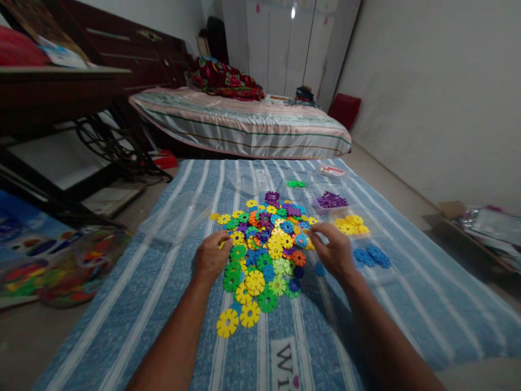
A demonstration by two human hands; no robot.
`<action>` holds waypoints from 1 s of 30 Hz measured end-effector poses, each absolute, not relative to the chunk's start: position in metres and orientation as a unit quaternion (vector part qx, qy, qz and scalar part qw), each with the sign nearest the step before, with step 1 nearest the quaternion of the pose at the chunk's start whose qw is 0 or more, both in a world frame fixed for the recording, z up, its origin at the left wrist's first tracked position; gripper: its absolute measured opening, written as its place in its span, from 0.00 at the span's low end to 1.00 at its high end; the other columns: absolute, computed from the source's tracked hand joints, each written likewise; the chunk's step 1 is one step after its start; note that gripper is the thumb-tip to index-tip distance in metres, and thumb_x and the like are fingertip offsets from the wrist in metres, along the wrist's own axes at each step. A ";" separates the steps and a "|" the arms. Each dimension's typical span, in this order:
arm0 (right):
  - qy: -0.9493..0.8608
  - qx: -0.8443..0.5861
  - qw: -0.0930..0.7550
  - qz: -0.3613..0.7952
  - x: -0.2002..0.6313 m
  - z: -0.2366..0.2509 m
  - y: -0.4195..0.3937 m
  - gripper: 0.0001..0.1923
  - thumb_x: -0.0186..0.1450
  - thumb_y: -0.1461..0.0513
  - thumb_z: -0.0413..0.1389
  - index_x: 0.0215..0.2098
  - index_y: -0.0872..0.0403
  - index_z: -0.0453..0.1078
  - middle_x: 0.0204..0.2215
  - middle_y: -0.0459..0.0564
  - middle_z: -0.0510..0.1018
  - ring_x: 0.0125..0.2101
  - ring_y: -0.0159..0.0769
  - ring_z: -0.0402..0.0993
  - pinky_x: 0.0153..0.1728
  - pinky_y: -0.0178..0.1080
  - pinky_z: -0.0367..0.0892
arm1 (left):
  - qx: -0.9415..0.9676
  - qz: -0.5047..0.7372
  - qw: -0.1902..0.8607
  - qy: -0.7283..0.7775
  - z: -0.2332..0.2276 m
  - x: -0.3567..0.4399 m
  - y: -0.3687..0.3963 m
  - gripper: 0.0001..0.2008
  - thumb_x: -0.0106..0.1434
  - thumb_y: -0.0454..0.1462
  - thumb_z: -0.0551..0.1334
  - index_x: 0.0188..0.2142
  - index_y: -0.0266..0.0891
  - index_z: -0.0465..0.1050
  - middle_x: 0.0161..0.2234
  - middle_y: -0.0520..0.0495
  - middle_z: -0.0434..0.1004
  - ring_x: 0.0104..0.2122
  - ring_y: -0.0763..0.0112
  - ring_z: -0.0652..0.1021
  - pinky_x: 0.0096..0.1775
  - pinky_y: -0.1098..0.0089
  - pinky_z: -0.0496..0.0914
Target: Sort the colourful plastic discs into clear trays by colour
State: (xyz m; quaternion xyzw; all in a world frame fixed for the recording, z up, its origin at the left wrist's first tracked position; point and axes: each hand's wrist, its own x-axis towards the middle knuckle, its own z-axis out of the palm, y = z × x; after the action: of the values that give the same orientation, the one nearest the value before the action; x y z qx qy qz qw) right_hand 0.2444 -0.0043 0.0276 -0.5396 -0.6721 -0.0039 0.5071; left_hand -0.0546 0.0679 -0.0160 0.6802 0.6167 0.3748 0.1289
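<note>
Your left hand (pixel 209 259) and right hand (pixel 334 251) rest at either edge of the pile of colourful plastic discs (pixel 264 255) on the blue striped mat (pixel 163 282), fingers curled down onto discs; I cannot tell whether they pinch any. Behind the mat stand a bed (pixel 244 122) and white wardrobe (pixel 285 43); sorted purple discs (pixel 331 201), yellow discs (pixel 350 224) and blue discs (pixel 372 256) lie right.

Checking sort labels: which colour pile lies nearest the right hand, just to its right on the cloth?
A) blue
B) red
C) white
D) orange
A: the blue discs lie just right of the right hand, with the yellow pile and purple pile farther back on the striped cloth.
</note>
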 end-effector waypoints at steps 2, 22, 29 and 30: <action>-0.647 -0.569 0.502 -0.076 0.265 0.039 0.008 0.07 0.64 0.62 0.53 0.31 0.52 0.72 0.30 0.51 0.79 0.32 0.38 0.75 0.37 0.40 0.69 | 0.680 0.374 0.129 0.617 -0.016 -0.055 0.068 0.11 0.55 0.43 0.56 0.30 0.42 0.76 0.42 0.47 0.82 0.44 0.63 0.79 0.51 0.66 0.71; -0.795 -0.519 0.315 0.016 0.199 0.000 0.009 0.08 0.62 0.64 0.57 0.40 0.52 0.72 0.39 0.53 0.76 0.42 0.42 0.71 0.42 0.41 0.67 | 0.682 0.369 0.129 0.618 -0.016 -0.054 0.067 0.12 0.56 0.43 0.55 0.30 0.42 0.76 0.43 0.46 0.81 0.45 0.62 0.79 0.52 0.66 0.71; -0.807 -0.536 0.247 -0.009 0.188 -0.007 0.007 0.17 0.60 0.62 0.61 0.48 0.50 0.69 0.49 0.58 0.71 0.52 0.48 0.64 0.47 0.47 0.66 | 0.680 0.369 0.123 0.622 -0.017 -0.054 0.068 0.11 0.55 0.42 0.57 0.30 0.42 0.76 0.43 0.47 0.81 0.45 0.62 0.79 0.51 0.65 0.71; -0.807 -0.538 0.245 -0.008 0.188 -0.007 0.007 0.16 0.60 0.62 0.61 0.47 0.50 0.70 0.48 0.57 0.72 0.50 0.48 0.65 0.46 0.47 0.67 | 0.679 0.369 0.124 0.622 -0.017 -0.054 0.068 0.11 0.55 0.42 0.57 0.30 0.42 0.76 0.43 0.47 0.81 0.45 0.62 0.79 0.52 0.65 0.71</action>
State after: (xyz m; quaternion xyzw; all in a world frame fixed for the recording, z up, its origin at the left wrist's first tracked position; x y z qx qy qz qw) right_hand 0.1881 0.0066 -0.0070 -0.5378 -0.8067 -0.0080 0.2449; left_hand -0.0545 0.0679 -0.0169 0.6794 0.6220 0.3690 0.1236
